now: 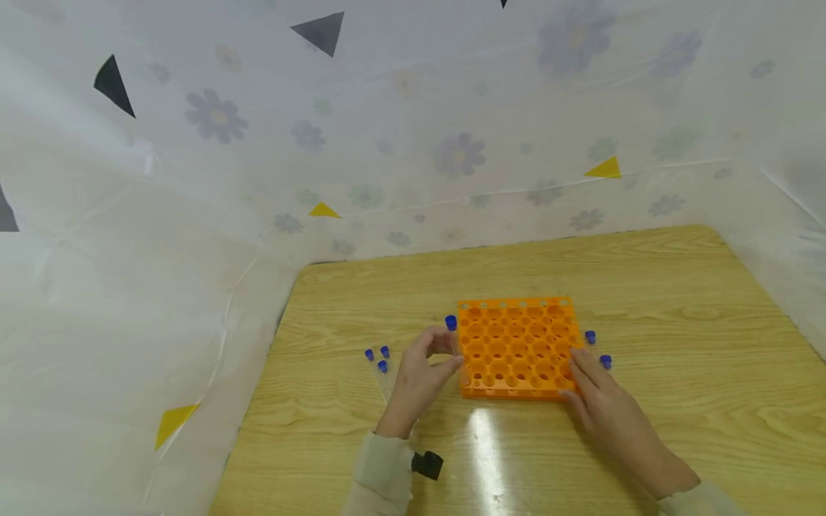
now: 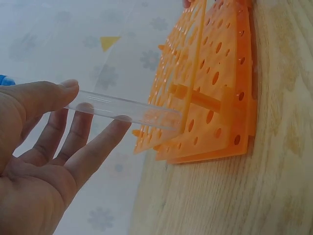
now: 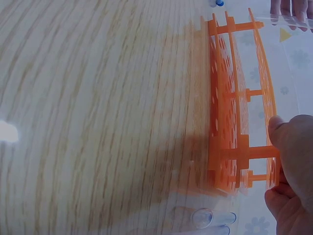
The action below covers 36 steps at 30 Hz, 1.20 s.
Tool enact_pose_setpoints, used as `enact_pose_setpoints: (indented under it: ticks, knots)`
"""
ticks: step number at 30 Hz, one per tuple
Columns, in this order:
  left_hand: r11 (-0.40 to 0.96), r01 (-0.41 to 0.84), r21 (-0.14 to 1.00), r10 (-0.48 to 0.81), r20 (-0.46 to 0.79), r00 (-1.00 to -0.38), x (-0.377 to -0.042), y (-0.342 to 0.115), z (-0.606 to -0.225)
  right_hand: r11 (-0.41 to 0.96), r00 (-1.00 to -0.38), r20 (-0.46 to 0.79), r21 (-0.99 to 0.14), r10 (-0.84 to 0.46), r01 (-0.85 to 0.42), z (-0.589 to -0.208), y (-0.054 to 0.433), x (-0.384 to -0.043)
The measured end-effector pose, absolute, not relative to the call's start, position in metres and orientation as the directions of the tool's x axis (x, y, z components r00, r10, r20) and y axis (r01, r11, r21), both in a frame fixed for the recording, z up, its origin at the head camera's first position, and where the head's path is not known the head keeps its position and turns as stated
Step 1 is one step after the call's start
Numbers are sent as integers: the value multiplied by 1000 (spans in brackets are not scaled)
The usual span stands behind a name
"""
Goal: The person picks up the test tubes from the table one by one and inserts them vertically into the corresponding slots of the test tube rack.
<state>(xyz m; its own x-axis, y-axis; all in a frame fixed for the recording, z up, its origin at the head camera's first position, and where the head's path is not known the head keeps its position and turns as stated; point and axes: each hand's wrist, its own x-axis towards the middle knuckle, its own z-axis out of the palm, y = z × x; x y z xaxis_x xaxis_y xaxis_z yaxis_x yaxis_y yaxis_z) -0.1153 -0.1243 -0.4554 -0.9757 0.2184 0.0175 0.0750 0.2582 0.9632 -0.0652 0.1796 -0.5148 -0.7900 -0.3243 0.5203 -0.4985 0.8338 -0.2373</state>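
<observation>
An orange test tube rack (image 1: 519,351) with rows of round holes stands on the table. My left hand (image 1: 421,369) is at its left side and pinches a clear test tube (image 2: 124,108) with a blue cap (image 1: 451,322) between thumb and fingers. In the left wrist view, the tube's rounded bottom end overlaps the edge of the rack's top plate. My right hand (image 1: 609,405) grips the rack's right edge, and in the right wrist view its thumb and fingers hold the top plate. No tubes show in the rack's holes.
Several capped tubes (image 1: 383,366) lie on the table left of the rack, partly behind the left hand. More blue-capped tubes (image 1: 605,362) lie at the rack's right. A wooden table (image 1: 677,308) spreads beneath, with a pale flowered curtain (image 1: 387,143) behind it.
</observation>
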Motion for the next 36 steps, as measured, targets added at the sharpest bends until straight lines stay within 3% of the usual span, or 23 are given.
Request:
enact_pose_setpoints:
  ticks: [36]
  knots:
    - [231,80,970,241,22,-970,-107,-121,-475,815,-767,560,-256,-314,-520,-519,181,-66]
